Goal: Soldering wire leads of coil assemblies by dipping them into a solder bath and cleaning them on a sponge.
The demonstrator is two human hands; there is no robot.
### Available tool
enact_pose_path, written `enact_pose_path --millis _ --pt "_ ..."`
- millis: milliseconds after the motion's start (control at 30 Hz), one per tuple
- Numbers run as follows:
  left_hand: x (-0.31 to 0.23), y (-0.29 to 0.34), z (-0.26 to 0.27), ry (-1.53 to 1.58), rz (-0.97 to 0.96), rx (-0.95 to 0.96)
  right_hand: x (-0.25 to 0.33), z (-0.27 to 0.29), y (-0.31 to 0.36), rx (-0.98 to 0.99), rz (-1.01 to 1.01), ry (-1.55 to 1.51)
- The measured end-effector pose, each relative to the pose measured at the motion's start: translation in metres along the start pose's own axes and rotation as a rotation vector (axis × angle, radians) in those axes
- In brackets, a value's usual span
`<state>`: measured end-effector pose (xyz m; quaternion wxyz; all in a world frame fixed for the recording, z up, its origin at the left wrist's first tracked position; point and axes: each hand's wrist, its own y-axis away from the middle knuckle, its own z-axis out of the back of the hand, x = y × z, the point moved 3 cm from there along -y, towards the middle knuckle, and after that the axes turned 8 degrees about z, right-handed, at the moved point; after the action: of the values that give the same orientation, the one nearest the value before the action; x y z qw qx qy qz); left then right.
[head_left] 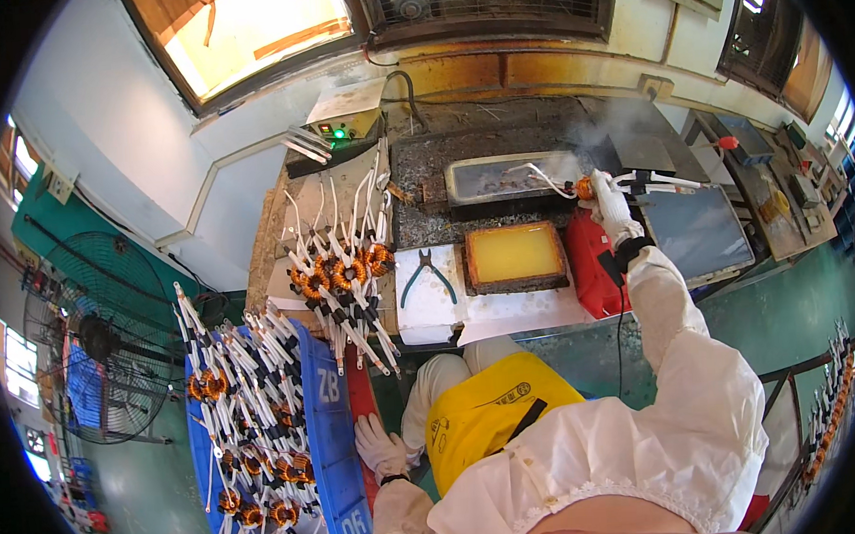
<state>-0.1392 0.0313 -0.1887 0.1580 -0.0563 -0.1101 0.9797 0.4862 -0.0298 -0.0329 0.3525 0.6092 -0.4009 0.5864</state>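
Observation:
My gloved right hand (612, 206) is closed around a copper-wound ring coil (584, 189) with white-sleeved leads. One lead bends left over the long metal solder pot (501, 207), its tip at or just above the grey surface; I cannot tell which. Smoke rises at the pot's right end. More leads stick out to the right of the hand. Low on the left, my gloved left hand (382, 447) lies with fingers spread, beside the blue crate (330, 405) and close to my leg. Nothing shows in it.
Similar coils (349, 272) lie heaped on the bench's left, and several more fill the crate. A brown-rimmed tray of yellow liquid (518, 285), cutting pliers (428, 276) and a red container (594, 260) sit nearer me. A floor fan (96, 334) stands far left.

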Motion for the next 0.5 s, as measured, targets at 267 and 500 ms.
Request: enact_pose_path --millis 267,500 --pt "0.001 0.000 0.001 -0.003 0.003 0.003 0.009 -0.007 0.011 0.048 0.019 0.173" --pt "0.001 0.000 0.001 -0.011 0.002 -0.003 0.004 -0.009 0.012 0.072 0.072 0.178"
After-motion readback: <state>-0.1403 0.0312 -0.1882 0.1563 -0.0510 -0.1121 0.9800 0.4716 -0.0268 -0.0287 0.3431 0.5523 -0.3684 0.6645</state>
